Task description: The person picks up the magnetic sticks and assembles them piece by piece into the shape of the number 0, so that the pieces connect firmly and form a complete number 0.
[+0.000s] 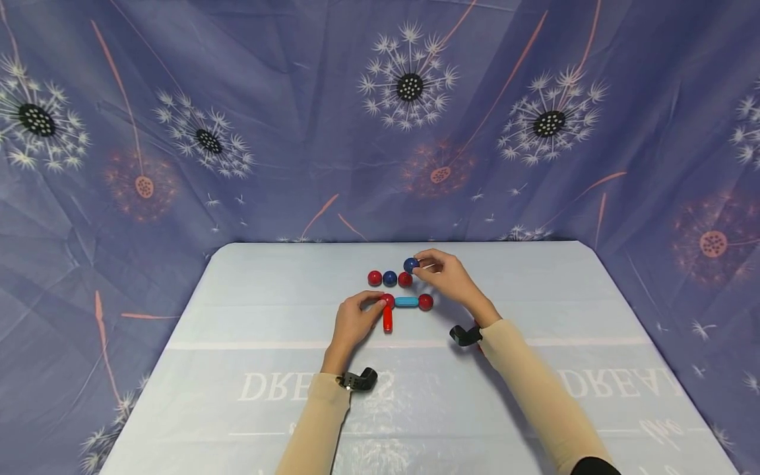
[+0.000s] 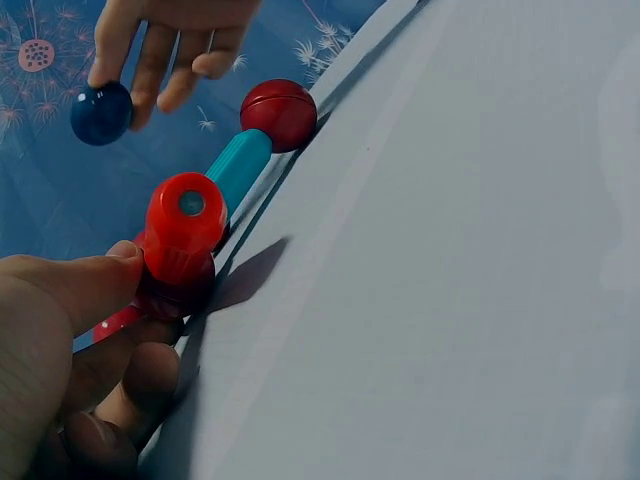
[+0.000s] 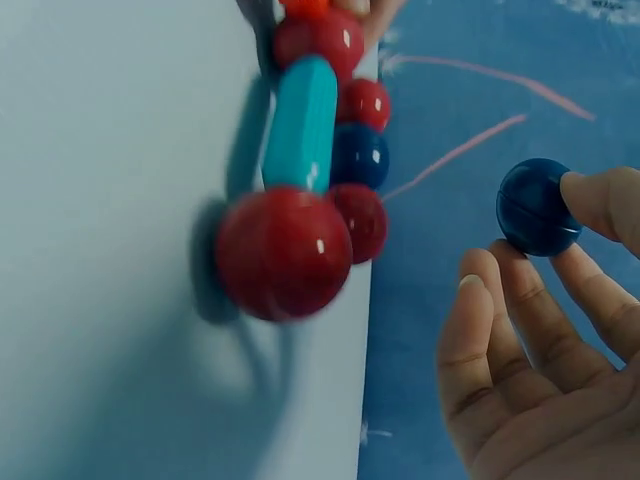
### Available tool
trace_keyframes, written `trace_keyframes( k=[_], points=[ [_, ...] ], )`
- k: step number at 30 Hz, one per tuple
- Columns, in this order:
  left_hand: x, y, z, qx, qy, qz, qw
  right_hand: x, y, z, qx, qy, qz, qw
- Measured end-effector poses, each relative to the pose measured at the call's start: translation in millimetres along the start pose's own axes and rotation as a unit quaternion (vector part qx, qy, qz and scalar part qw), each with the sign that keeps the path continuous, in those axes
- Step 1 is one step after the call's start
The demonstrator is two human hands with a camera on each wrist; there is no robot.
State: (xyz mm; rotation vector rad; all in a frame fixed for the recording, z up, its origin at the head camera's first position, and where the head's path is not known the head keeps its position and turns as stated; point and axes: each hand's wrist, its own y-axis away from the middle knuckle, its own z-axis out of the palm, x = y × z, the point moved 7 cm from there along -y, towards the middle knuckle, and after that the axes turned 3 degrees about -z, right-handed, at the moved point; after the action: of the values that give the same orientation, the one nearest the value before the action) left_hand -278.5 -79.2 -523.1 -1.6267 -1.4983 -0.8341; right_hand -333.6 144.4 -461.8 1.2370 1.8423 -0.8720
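Blue ball (image 1: pixel 410 266) is pinched by right hand (image 1: pixel 446 276), red ball (image 1: pixel 388 300) (rods (image 1: pixel 388 320) attached) by left hand (image 1: pixel 353 322).

The head camera looks forward and down over the table (image 1: pixel 237 297) from farther back. The wrist cameras look from close by, their pictures tilted, along the left hand (image 1: pixel 353 322) and right hand (image 1: pixel 449 278); both share the turquoise rod (image 2: pixel 240 170) and raised blue ball (image 3: pixel 538 208).

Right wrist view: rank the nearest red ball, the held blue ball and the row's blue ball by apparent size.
1. Nearest red ball
2. Held blue ball
3. Row's blue ball, partly hidden

Nearness leaves true sizes unsure.
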Motion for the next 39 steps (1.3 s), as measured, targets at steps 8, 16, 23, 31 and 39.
trace_keyframes(
  k=[8, 16, 23, 31, 39],
  points=[
    [-1.7, -1.9, 0.7, 0.003, -0.005, 0.005, 1.0, -11, 30, 19, -0.023, -0.016, -0.022, 0.999],
    [-0.9, -1.7, 0.7, 0.002, -0.005, 0.003, 1.0, -10, 54, 41, -0.042, -0.048, -0.016, 0.998],
    [-0.4, -1.3, 0.1, 0.009, -0.012, 0.016, 0.9998, -5, 67, 59, -0.056, -0.069, -0.008, 0.996],
    [-1.0, -0.9, 0.8, 0.007, -0.012, 0.023, 0.9996, 1, 80, 70, -0.071, -0.081, 0.0, 0.994],
    [-1.7, -1.8, 0.1, 0.006, -0.008, 0.022, 0.9997, -3, 82, 74, -0.077, -0.047, -0.001, 0.996]
  ],
)
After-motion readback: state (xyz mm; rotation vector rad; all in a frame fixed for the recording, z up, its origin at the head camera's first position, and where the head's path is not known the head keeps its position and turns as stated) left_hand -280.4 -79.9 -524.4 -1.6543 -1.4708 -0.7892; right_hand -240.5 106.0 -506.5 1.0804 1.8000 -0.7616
